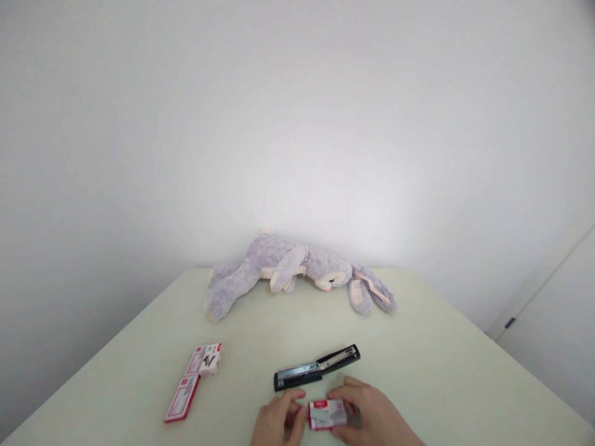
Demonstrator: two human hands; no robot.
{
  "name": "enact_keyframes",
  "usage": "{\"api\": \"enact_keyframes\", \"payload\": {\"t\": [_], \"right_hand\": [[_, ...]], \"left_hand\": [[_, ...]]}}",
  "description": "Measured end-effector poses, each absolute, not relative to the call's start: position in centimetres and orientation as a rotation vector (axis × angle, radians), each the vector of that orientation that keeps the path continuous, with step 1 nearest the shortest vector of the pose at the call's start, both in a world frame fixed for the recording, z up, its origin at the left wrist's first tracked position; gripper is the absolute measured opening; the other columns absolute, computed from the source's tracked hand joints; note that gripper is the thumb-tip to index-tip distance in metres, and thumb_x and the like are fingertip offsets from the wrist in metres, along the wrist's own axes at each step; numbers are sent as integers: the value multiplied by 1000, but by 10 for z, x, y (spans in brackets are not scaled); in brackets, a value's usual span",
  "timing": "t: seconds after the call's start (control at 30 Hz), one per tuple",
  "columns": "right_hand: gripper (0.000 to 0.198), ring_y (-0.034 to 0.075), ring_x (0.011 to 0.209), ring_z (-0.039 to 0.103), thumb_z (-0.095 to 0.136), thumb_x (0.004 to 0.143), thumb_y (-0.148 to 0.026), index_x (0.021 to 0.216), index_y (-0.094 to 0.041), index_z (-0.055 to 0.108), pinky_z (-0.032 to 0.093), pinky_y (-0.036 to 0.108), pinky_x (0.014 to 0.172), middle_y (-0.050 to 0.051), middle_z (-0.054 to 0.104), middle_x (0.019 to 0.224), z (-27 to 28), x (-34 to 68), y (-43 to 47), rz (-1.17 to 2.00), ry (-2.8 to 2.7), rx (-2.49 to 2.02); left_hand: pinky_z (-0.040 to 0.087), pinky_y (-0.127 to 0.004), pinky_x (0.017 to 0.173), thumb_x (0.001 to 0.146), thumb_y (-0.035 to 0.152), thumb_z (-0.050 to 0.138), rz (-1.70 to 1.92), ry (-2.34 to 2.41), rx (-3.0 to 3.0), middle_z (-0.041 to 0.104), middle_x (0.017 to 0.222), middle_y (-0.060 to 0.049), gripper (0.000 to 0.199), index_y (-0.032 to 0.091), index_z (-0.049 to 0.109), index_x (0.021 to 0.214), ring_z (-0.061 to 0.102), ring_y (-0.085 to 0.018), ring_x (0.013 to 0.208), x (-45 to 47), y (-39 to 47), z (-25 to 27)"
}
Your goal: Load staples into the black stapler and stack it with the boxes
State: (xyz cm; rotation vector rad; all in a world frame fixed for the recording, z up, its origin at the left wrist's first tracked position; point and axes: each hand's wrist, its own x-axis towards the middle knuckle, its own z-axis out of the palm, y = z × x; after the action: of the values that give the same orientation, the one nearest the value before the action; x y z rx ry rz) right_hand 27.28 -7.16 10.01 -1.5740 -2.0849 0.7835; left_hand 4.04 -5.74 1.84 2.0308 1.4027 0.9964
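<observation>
Nearest are two hands with a small red and white box between them, on the pale table. The right hand pinches its right end, thumb on the near side, fingers on the far side. The left hand is at its left end, fingers bent and partly spread; whether it touches the box or pinches anything, I cannot tell. Just beyond the hands, a black stapler lies opened out. To the left, a white box sits at the far end of a red-edged box. At the far edge, a plush rabbit lies on its side, ears to the right
</observation>
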Motion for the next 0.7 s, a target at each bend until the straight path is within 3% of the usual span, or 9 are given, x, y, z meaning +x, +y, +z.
{"api": "enact_keyframes", "payload": {"t": [0.07,0.13,0.23,0.3,0.43,0.7], "right_hand": [[40,14,76,62,80,67,-23,106,-35,76,38,22,67,-4,67,93,102,266,-71,754,-2074,-1594],[34,13,74,62,82,70,-29,103,-36,77,37,22,66,-5,67,92,101,259,-69,747,-2084,-1602],[18,12,71,60,79,74,-26,90,-34,79,35,21,64,-5,67,85,95,250,-64,737,-2128,-1592],[20,12,71,60,74,73,-18,86,-31,78,34,21,64,-5,66,81,93,244,-60,696,-2158,-1569],[23,12,73,59,66,78,-14,91,-30,76,35,21,66,-5,64,81,95,233,-49,605,-2137,-1497],[17,11,66,54,65,83,-17,90,-29,75,32,23,63,-6,56,72,97,220,-33,553,-2183,-1445]], "left_hand": [[54,-27,71,93,33,50,1005,1406,2018,76,75,1,25,25,70,105,68,-16,64,31,-56,20],[54,-31,74,94,36,50,1013,1509,2046,76,84,-2,26,24,70,107,67,-18,70,18,-51,26],[49,-42,94,87,40,64,989,1739,2079,71,118,-8,43,26,65,127,64,-27,109,3,-39,42],[44,-45,100,82,39,70,875,1773,2096,66,130,-6,49,31,64,130,56,-29,122,0,-32,51],[40,-40,97,84,37,71,652,1584,2158,70,115,1,25,35,72,109,58,-25,113,10,-31,61],[37,-40,96,83,40,74,585,1540,2156,71,114,0,26,35,71,109,58,-25,110,16,-43,70]]}}
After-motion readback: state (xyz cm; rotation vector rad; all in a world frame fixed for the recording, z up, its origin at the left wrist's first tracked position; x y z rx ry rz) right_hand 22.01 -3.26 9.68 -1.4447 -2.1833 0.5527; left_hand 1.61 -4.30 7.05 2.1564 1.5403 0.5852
